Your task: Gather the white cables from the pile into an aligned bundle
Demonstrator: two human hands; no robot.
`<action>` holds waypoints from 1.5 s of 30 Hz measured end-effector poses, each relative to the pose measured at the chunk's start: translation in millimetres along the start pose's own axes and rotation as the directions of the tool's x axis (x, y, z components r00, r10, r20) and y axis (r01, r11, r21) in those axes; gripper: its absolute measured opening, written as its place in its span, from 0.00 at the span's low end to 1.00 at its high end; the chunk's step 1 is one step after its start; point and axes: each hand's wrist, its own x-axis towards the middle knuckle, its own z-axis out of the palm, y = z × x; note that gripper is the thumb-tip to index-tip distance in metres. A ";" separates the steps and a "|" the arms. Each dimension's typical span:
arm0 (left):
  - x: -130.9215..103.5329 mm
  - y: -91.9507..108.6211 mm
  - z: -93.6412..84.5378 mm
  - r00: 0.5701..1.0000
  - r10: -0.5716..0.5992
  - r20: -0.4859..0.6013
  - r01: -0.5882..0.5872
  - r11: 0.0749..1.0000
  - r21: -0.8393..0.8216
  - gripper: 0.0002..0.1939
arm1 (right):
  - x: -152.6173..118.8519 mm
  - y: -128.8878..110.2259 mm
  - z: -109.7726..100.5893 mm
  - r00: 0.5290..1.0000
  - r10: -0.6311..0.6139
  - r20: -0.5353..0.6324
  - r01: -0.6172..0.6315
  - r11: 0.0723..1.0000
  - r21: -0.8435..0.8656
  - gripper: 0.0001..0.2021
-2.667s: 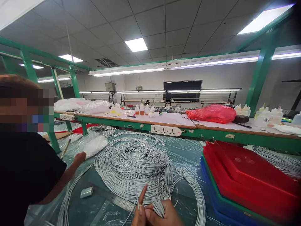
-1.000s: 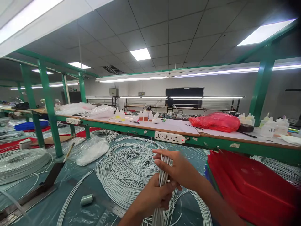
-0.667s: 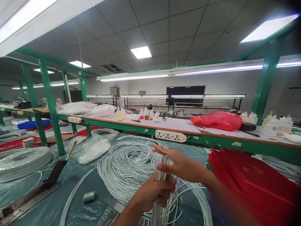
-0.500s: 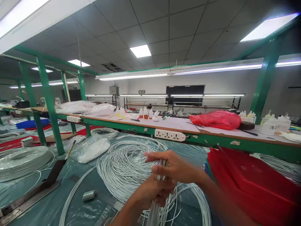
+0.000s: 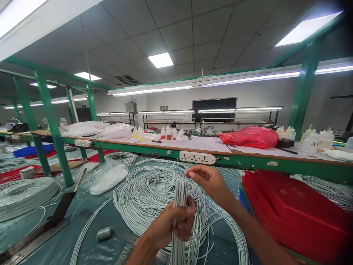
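Note:
My left hand (image 5: 169,226) grips an upright bundle of white wires (image 5: 179,195) near the bottom centre of the view. The bundle's top ends stand level around chest height over the table. My right hand (image 5: 209,180) hovers just right of the bundle's tips, fingers curled and pinched together, touching or almost touching the top ends. Under both hands lies a big coil of white wire (image 5: 149,191) on the green table (image 5: 91,209).
Stacked red trays (image 5: 292,209) lie at the right. A small metal cylinder (image 5: 104,233), a ruler (image 5: 129,246) and a clear plastic bag (image 5: 107,176) lie on the left. A shelf with a power strip (image 5: 197,157), small bottles (image 5: 168,132) and a red bag (image 5: 252,137) runs behind.
My right hand has lifted off the bundle's side to its top ends. The bundle now stands straighter in my left hand. The person seen at left 2.7 s ago is out of view.

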 end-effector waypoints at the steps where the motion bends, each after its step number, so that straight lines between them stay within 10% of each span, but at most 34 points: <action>1: -0.3 -0.3 -1.5 1.000 0.006 0.008 -0.006 1.000 -0.005 0.05 | -6.5 1.2 3.6 0.999 -0.016 -0.045 0.015 0.999 -0.040 0.08; 7: 3.1 -7.2 -7.6 0.993 -0.036 -0.109 0.028 0.997 -0.075 0.03 | -36.6 -7.8 19.1 0.990 -0.138 -0.023 0.126 0.954 -0.271 0.00; 19: 4.5 -19.2 -8.7 0.989 -0.012 -0.150 0.007 0.999 -0.036 0.06 | -43.9 -12.9 11.2 0.972 0.205 0.113 -0.175 0.957 -0.232 0.03; 27: 4.4 -20.0 -9.0 0.994 -0.036 -0.105 0.030 0.998 -0.061 0.08 | -38.8 -0.6 8.8 0.977 0.170 0.132 -0.184 0.977 0.107 0.06; 35: 5.3 -14.8 -0.9 0.984 -0.073 -0.162 0.070 0.997 -0.025 0.08 | -37.0 8.2 13.7 0.995 0.074 -0.066 -0.081 0.990 -0.116 0.15; 41: 5.6 -13.3 -0.2 0.973 -0.154 -0.170 0.162 0.986 0.035 0.07 | -38.9 9.4 19.4 0.968 0.194 0.158 -0.192 0.981 -0.028 0.18; 45: 6.4 -15.7 0.5 0.967 -0.143 -0.209 0.162 0.984 0.077 0.04 | -37.0 6.3 20.9 0.988 0.071 0.140 -0.054 0.991 -0.124 0.18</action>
